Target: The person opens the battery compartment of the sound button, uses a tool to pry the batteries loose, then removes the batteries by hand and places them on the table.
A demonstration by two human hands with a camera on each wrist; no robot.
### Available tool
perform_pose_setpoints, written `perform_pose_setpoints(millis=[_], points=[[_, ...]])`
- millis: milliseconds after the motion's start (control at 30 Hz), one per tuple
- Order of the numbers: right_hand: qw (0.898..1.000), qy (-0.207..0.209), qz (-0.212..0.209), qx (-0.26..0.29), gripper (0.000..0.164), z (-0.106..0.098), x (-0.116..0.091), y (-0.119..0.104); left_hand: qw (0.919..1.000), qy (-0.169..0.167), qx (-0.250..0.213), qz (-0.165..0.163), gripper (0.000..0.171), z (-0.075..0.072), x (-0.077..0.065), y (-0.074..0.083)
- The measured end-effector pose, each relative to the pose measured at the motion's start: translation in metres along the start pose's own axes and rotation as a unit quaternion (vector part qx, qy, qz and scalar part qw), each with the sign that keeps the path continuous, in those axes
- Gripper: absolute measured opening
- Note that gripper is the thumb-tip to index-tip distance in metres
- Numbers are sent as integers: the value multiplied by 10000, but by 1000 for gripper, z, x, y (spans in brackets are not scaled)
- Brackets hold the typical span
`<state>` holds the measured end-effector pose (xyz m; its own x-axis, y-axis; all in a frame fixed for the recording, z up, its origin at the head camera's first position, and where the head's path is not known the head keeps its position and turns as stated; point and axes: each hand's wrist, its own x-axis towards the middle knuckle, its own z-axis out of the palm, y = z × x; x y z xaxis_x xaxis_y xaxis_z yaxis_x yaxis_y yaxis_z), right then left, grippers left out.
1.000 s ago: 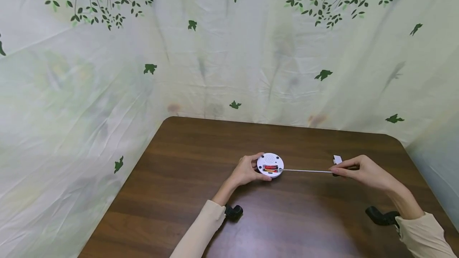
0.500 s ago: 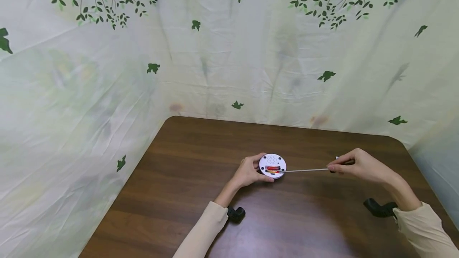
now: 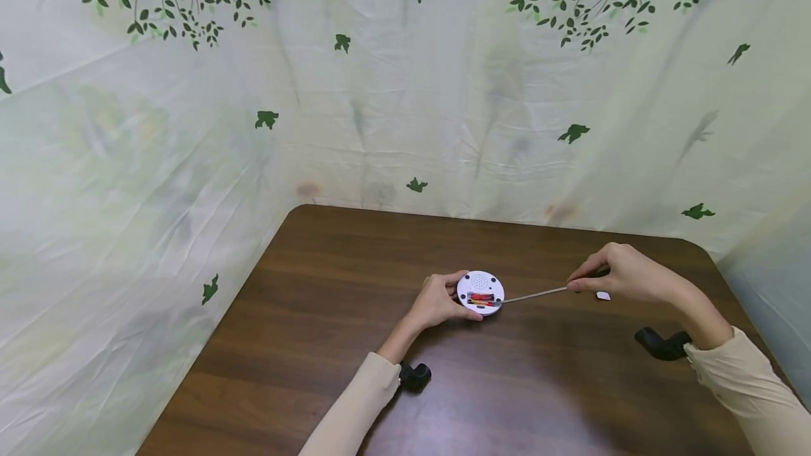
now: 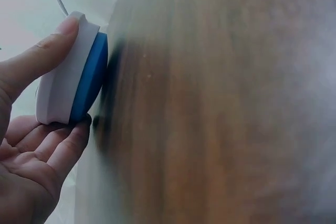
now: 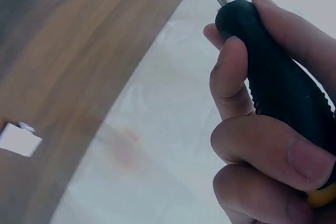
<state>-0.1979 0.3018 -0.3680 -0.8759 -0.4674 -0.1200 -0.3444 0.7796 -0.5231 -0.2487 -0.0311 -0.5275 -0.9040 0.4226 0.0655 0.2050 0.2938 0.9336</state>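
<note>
My left hand [image 3: 437,303] holds a round white device [image 3: 479,281] by its rim, thumb on the near side and fingers on the far side. Its underside faces up, with an uncovered battery compartment that shows red batteries [image 3: 481,297]. In the left wrist view the device [image 4: 63,82] has a blue lower part [image 4: 91,80] close to the table. My right hand [image 3: 627,274] grips a screwdriver [image 5: 278,72] by its dark green handle. The thin metal shaft [image 3: 535,295] slopes down to the compartment's right end, where the tip touches or nearly touches; the exact contact is too small to tell.
A small white battery cover [image 3: 603,295] lies on the brown wooden table [image 3: 355,266] below my right hand. A pale curtain printed with leaves [image 3: 393,90] hangs behind the table's far edge. Dark wrist mounts [image 3: 662,345] stick out at both forearms.
My right hand has risen and shifted left, so the screwdriver tilts from nearly level to sloping, its tip farther into the compartment's right end. The left hand and device stay nearly in place.
</note>
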Motion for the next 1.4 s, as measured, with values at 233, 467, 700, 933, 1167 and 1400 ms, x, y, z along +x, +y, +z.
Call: perform_pose_setpoints(millis=[233, 467, 700, 933, 1167, 1400], points=[[9996, 91, -81, -266, 16, -4, 8, 0, 9997, -143, 165, 119, 85, -1, 4, 0], [9978, 542, -366, 67, 6, 16, 0, 28, 9992, -104, 290, 257, 84, -3, 3, 2], [9871, 548, -185, 1491, 15, 48, -12, 64, 9992, -70, 334, 220, 83, -4, 2, 0], [9729, 268, 175, 2289, 26, 72, -23, 88, 9988, -105, 456, 152, 85, -1, 1, -2], [9594, 33, 981, 2645, 34, 82, -26, 89, 9986, -43, 510, 113, 88, 0, 0, -1], [9611, 154, 1313, 2424, 36, 78, -29, 76, 9983, -4, 564, 121, 87, -1, 2, 0]])
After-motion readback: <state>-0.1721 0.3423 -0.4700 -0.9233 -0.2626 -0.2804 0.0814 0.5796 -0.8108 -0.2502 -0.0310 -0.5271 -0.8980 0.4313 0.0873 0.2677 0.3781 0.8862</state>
